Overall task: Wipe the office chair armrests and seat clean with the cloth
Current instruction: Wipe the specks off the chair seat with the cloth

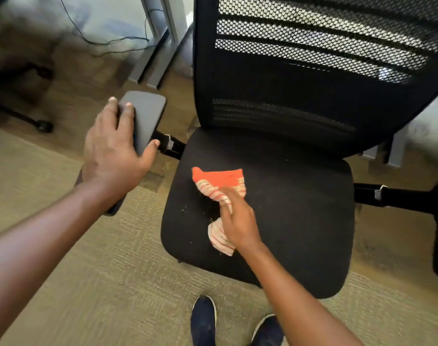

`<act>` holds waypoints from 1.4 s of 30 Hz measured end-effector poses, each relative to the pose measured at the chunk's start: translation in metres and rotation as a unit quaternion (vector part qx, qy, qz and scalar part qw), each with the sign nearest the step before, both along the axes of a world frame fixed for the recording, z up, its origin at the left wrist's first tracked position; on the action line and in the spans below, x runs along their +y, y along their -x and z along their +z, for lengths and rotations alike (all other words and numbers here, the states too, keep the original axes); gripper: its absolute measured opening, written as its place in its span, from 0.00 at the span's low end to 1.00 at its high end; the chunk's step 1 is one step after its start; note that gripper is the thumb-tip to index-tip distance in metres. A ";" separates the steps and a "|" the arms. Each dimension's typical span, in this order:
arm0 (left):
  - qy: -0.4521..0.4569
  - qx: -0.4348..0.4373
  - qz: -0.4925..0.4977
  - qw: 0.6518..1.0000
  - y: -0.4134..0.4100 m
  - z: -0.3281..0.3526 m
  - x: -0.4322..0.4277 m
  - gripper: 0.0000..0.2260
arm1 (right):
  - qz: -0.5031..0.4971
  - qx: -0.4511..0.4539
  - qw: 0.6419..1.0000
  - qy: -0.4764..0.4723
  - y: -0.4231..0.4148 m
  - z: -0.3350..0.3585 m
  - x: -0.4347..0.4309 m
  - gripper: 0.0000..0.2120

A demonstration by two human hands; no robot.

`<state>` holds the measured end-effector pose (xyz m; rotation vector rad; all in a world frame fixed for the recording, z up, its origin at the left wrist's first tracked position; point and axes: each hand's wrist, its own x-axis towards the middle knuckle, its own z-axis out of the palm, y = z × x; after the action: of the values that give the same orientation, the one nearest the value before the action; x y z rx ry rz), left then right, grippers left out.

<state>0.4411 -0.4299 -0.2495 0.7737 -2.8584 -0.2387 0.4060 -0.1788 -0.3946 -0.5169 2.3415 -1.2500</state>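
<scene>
Single view: head-worn wide-angle camera, above the front edge of the office chair seat (300, 196), facing forward and steeply down. Close range: seat fills the centre, mesh backrest (312, 78) runs off the top, shoes (204, 320) at the bottom edge. Forearms (38, 245) enter from lower left and bottom right; left hand (113, 148) on the left armrest (148, 113) mid-left, right hand (237, 223) with the cloth (218, 178) near centre. Frame edges bowed, blurred.

The black seat (300, 208) carries the orange striped cloth (218, 178) and what look like pale crumbs (183, 210) beside it.
</scene>
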 end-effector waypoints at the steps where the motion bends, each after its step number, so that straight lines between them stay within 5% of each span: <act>1: 0.014 0.008 -0.028 0.999 -0.001 0.001 -0.001 0.33 | -0.053 0.014 0.998 -0.005 0.013 0.009 0.017 0.17; 4: 0.072 0.014 -0.108 0.991 0.001 -0.002 -0.001 0.26 | -0.160 0.070 0.982 -0.076 0.063 0.015 0.078 0.17; 7: 0.129 -0.002 -0.239 0.962 0.008 -0.013 0.023 0.24 | -0.165 0.049 0.967 -0.186 0.092 -0.021 0.111 0.22; 9: 0.063 -0.023 -0.273 0.960 0.008 -0.038 0.046 0.26 | -0.145 0.054 0.954 -0.257 0.089 -0.050 0.102 0.25; 11: -0.114 -0.121 -0.146 0.975 -0.001 -0.068 0.061 0.26 | -0.149 0.071 0.949 -0.268 0.079 -0.064 0.083 0.25; 13: -0.254 -0.208 0.004 0.945 -0.013 -0.102 0.055 0.24 | -0.139 0.075 0.956 -0.248 0.066 -0.065 0.055 0.26; 15: -0.320 -0.241 0.036 0.915 -0.025 -0.122 0.043 0.23 | -0.069 0.092 0.970 -0.215 0.041 -0.061 0.021 0.28; 19: -0.350 -0.239 0.046 0.905 -0.030 -0.133 0.026 0.23 | 0.123 0.062 0.985 -0.104 -0.016 -0.038 -0.025 0.29; 23: -0.397 -0.227 0.072 0.886 -0.026 -0.131 0.018 0.21 | 0.000 0.033 0.998 -0.052 0.012 0.004 0.009 0.24; 27: -0.462 -0.201 0.073 0.860 -0.032 -0.136 0.013 0.21 | -0.123 0.062 0.979 -0.154 0.113 -0.003 0.059 0.22; 32: -0.512 -0.175 0.102 0.835 -0.037 -0.138 0.010 0.26 | -0.114 0.088 0.960 -0.240 0.120 -0.064 0.016 0.28; 35: -0.546 -0.158 0.119 0.814 -0.032 -0.134 0.013 0.30 | -0.023 0.125 0.980 -0.152 0.040 -0.066 -0.041 0.29; 39: -0.576 -0.114 0.158 0.794 -0.031 -0.131 0.016 0.34 | 0.113 0.042 0.991 -0.062 -0.036 -0.031 -0.053 0.29; 42: -0.597 -0.097 0.183 0.775 -0.034 -0.132 0.017 0.35 | 0.011 0.055 0.998 -0.019 -0.005 -0.009 0.005 0.27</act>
<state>0.4756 -0.4130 -0.3811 1.5354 -2.3125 -2.0930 0.4109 -0.1735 -0.4039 -0.6116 2.4375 -1.1911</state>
